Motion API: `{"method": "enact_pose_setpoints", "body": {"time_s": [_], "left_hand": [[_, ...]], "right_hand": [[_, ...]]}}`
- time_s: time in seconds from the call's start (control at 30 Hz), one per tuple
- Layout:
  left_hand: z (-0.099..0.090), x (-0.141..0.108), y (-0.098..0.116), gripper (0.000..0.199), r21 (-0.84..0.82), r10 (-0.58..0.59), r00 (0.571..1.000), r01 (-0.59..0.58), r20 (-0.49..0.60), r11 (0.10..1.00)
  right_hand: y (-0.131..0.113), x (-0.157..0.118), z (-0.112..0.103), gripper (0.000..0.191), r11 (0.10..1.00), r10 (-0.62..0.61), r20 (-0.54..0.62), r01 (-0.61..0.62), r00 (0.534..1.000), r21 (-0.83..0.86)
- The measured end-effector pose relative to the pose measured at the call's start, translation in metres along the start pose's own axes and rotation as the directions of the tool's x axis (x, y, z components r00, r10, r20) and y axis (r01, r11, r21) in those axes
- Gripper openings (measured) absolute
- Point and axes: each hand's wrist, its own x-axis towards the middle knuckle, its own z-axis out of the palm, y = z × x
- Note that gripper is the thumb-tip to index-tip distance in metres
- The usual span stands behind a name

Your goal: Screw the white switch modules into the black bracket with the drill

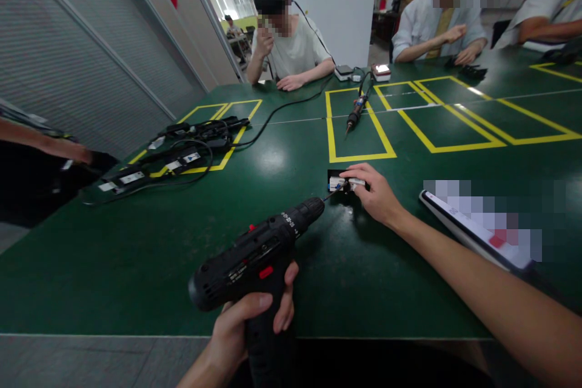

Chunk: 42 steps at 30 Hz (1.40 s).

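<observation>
My left hand (240, 321) is wrapped round the handle of a black cordless drill (254, 254) with red buttons. The drill points up and to the right, and its thin bit (333, 193) reaches a small black box-like part (334, 174) with white labels lying on the table. Whether the bit touches the part or a screw in it is too small to tell. From the right, my right hand (375, 194) grips that part, with fingers over its top and right side, hiding some of it.
The green table (136, 279) bears yellow tape rectangles. A corded electric screwdriver (357, 112) lies ahead, power strips (182, 157) and cables at the left, a tablet-like device (473, 224) at the right. A person (295, 48) sits opposite; others sit at the far right.
</observation>
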Motion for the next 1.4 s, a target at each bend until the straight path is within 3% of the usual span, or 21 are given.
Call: {"method": "enact_pose_setpoints", "body": {"time_s": [0.3,1.4], "left_hand": [[-0.0004,-0.0017,-0.0014,0.029,0.01,-0.005,1.0,0.005,-0.03,1.0],[-0.0051,-0.0017,-0.0037,0.028,0.036,0.005,1.0,-0.005,0.005,0.999]], "right_hand": [[-0.0064,-0.0006,0.0002,0.029,0.999,-0.012,0.004,0.012,1.0,-0.03],[-0.0035,-0.0015,0.0043,0.031,0.996,-0.036,0.011,0.037,0.999,-0.08]]}}
